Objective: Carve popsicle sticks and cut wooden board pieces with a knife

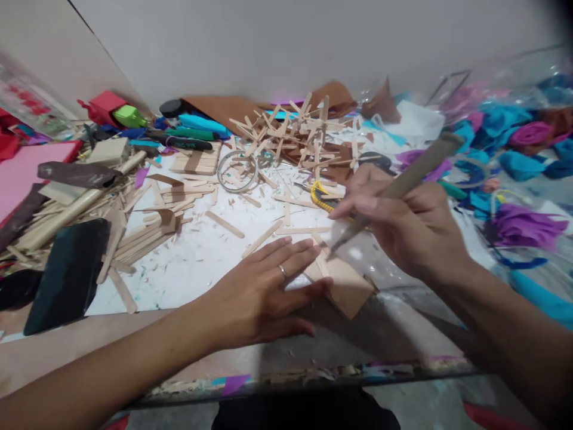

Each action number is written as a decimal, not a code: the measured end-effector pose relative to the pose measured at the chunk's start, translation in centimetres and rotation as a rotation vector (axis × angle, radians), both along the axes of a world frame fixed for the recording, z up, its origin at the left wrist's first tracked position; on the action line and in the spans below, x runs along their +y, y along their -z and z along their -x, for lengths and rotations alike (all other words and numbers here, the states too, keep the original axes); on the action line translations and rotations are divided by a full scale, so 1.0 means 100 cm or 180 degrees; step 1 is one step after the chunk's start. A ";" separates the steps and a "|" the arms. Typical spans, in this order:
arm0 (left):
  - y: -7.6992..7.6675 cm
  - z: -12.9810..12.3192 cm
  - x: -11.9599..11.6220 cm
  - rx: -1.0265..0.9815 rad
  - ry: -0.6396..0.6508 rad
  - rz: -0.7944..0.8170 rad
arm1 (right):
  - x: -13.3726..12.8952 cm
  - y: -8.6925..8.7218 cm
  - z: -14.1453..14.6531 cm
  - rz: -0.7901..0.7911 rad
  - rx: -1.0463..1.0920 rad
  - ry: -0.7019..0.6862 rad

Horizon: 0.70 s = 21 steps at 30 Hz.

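My right hand [409, 224] is closed around a grey pen-shaped tool [403, 173], blurred by motion, its thin tip pointing down and to the left. That tip is at a craft stick [321, 258] lying on a tan flat block [351, 289]; whether it touches cannot be made out. My left hand [273, 286], with a ring on one finger, lies flat with fingers stretched out. Its fingertips rest at the craft stick and the block's left edge. Other loose craft sticks [262, 239] lie just beyond my left fingers.
A pile of joined craft sticks [286, 134] stands at the back beside a tape ring [237, 171]. Stick bundles [147, 239] and a dark phone [67, 272] lie on the left. Yellow-handled scissors [320, 197] are near my right hand. Blue and purple crepe-paper pieces [528, 224] fill the right.
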<state>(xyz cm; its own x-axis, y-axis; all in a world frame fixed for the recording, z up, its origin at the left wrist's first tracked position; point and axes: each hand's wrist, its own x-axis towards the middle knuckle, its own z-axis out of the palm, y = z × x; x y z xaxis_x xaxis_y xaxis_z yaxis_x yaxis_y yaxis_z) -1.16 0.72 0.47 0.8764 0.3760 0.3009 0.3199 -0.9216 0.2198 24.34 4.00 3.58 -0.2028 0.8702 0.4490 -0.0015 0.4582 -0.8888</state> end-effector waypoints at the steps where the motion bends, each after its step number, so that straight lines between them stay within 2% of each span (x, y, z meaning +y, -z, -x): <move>1: 0.001 0.001 0.000 -0.0018 0.0008 0.0009 | 0.000 0.000 0.002 0.0008 0.0187 -0.0083; 5: 0.006 0.002 0.002 -0.0057 0.0004 0.0000 | -0.004 -0.004 0.012 0.0602 0.1116 -0.0523; 8: 0.010 0.002 0.002 -0.0073 -0.0006 -0.0031 | -0.007 -0.008 0.018 0.1176 0.1215 -0.0946; 10: 0.012 0.002 0.002 -0.0083 -0.0003 -0.0028 | -0.007 -0.009 0.021 0.1374 0.1239 -0.1199; 14: 0.011 0.001 0.003 -0.0062 0.0005 -0.0037 | -0.003 -0.003 0.023 0.1252 0.1477 -0.1559; 21: 0.014 0.001 0.002 -0.0088 -0.0040 -0.0066 | 0.004 0.005 0.019 0.1107 0.1294 -0.1925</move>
